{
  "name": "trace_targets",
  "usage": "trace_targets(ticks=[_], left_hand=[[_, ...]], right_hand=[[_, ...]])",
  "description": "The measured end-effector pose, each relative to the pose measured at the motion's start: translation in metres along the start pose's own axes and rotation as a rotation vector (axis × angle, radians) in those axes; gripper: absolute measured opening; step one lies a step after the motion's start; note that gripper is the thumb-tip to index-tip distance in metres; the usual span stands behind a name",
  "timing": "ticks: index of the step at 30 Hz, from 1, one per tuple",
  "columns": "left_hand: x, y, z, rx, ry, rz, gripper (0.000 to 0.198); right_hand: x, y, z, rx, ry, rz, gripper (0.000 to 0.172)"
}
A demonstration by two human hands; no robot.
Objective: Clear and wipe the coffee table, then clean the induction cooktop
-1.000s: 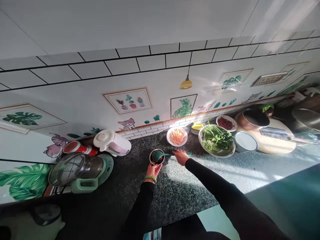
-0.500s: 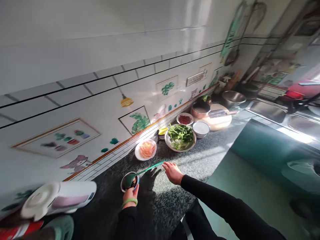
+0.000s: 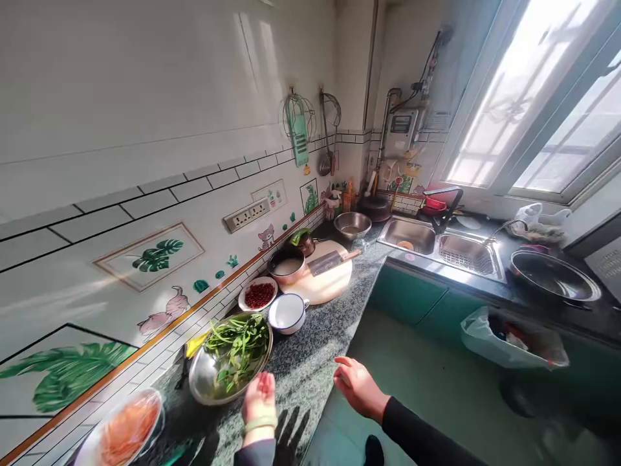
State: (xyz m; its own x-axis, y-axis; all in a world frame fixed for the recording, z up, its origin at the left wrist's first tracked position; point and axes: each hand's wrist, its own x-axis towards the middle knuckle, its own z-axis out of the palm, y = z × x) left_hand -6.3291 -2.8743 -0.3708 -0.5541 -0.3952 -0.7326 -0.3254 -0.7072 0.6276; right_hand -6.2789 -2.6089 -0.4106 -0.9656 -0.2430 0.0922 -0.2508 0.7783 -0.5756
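While open, hands (image 3: 259, 401) (image 3: 356, 388) near bowl (image 3: 213, 402) of greens (image 3: 237, 353)

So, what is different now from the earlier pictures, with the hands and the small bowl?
The left hand has let go of the small bowl with the teal spoon and is now open, palm up, beside the steel bowl of greens. The right hand has moved off the counter, out over the floor. The greens, the plate of orange shreds and the round wooden cutting board stayed in place.

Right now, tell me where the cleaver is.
In the head view, the cleaver lies on the round wooden cutting board, just right of the metal pot and below the steel bowl.
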Motion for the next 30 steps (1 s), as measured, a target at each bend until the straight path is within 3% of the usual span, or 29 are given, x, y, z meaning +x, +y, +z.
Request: trace_targets(ticks=[2,4,6,9,14,18,21,25,30], left_hand=[[-0.025,-0.045,0.078,-0.02,-0.125,-0.096,0.014],[-0.045,-0.082,0.139,-0.038,-0.249,-0.147,0.011],[-0.056,-0.108,0.188,-0.04,-0.379,-0.156,0.012],[-0.047,-0.125,0.252,-0.011,-0.501,-0.078,0.009],[-0.018,-0.12,0.376,0.049,-0.561,-0.02,0.006],[-0.027,-0.106,0.473,0.103,-0.717,0.07,0.009],[-0.036,-0.09,0.531,0.148,-0.817,0.135,0.015],[-0.029,-0.068,0.594,0.173,-0.804,0.222,0.025],[-0.009,-0.048,0.661,0.132,-0.66,0.278,0.03]], right_hand=[[0.016,0.021,-0.045,0.062,-0.009,0.021,0.029],[0.042,0.038,-0.086,0.121,-0.012,0.046,0.04],[0.074,0.057,-0.119,0.189,0.003,0.055,0.045],[0.129,0.094,-0.158,0.272,0.052,0.033,0.042],[0.216,0.167,-0.23,0.249,0.053,0.081,0.033],[0.288,0.223,-0.291,0.241,0.086,0.156,0.035],[0.357,0.261,-0.322,0.31,0.111,0.147,0.037],[0.488,0.305,-0.352,0.304,0.083,0.093,0.042],[0.697,0.333,-0.383,0.08,0.089,0.085,0.052]])
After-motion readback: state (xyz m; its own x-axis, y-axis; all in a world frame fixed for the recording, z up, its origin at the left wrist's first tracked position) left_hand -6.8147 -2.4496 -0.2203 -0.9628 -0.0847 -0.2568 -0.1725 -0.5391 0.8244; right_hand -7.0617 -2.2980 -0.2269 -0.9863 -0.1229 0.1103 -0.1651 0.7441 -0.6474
